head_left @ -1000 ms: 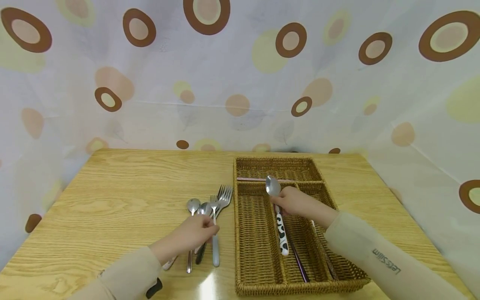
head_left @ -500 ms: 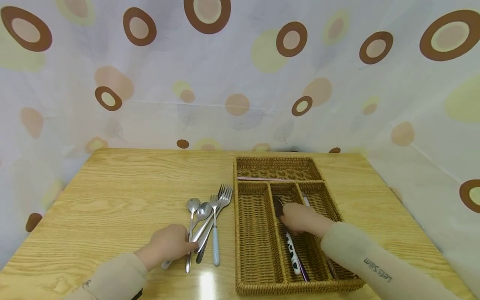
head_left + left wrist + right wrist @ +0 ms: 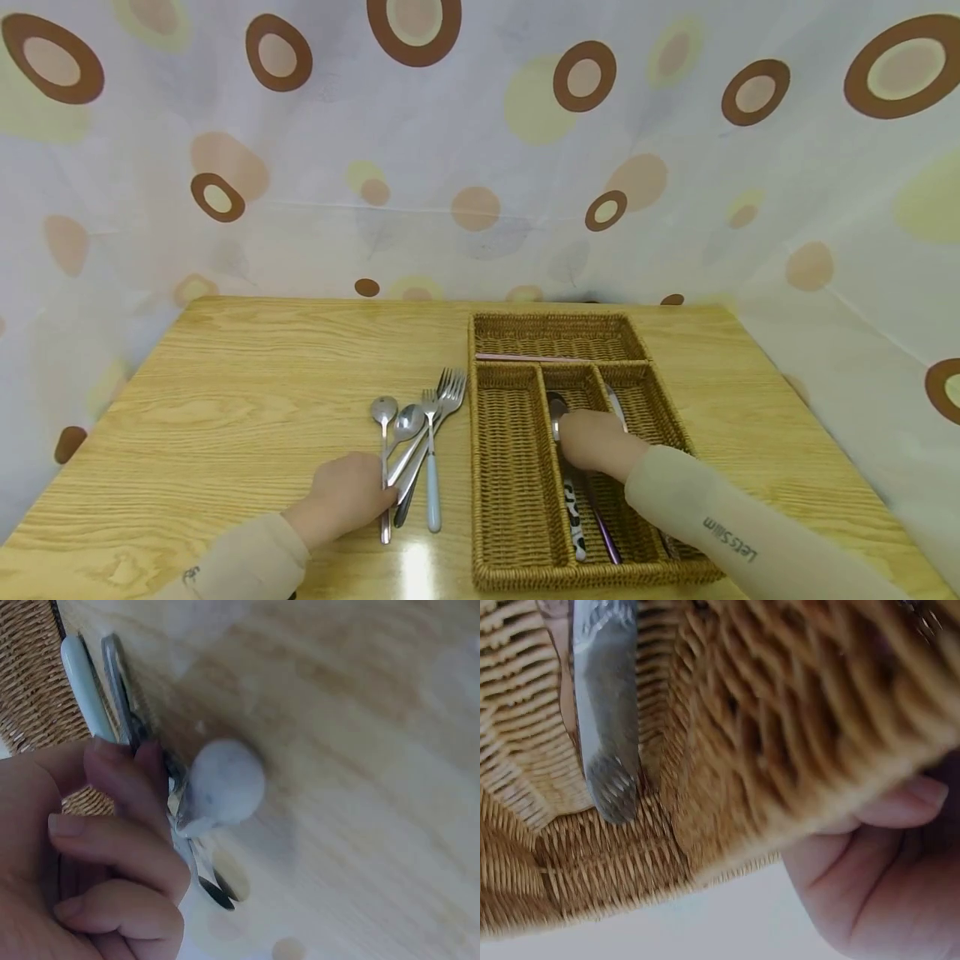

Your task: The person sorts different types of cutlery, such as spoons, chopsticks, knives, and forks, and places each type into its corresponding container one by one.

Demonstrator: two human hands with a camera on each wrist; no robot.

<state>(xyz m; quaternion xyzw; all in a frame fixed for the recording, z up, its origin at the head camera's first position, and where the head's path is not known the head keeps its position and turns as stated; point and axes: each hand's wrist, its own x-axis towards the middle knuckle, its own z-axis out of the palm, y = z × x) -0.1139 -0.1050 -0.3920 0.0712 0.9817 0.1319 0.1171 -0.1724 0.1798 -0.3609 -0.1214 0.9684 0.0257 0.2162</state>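
Observation:
My right hand (image 3: pixel 596 440) reaches into the middle compartment of the wicker tray (image 3: pixel 508 575), fingers round a spoon whose black-and-white patterned handle (image 3: pixel 573 521) lies along the compartment. Its fingertips are hidden. A purple handle (image 3: pixel 607 537) lies beside it. In the right wrist view, the divider hides most of the right hand (image 3: pixel 877 877). On the table, my left hand (image 3: pixel 345 496) is at the cutlery pile, fingers curled, pinching a spoon near its white handle end (image 3: pixel 225 784); that spoon's bowl (image 3: pixel 408 422) rests among the pile. A long-handled spoon (image 3: pixel 384 408) lies beside it.
Several forks (image 3: pixel 452 392), one with a light-blue handle (image 3: pixel 433 500), lie close to the tray's left side. A silver knife (image 3: pixel 607 712) lies in the right compartment. A pink stick-like piece (image 3: pixel 528 358) lies in the back compartment. A patterned curtain (image 3: pixel 420 208) hangs behind the table.
My right hand has lowered the patterned spoon into the middle compartment and shifted its handle left there. My left hand moved left and down over the pile to the white handle end.

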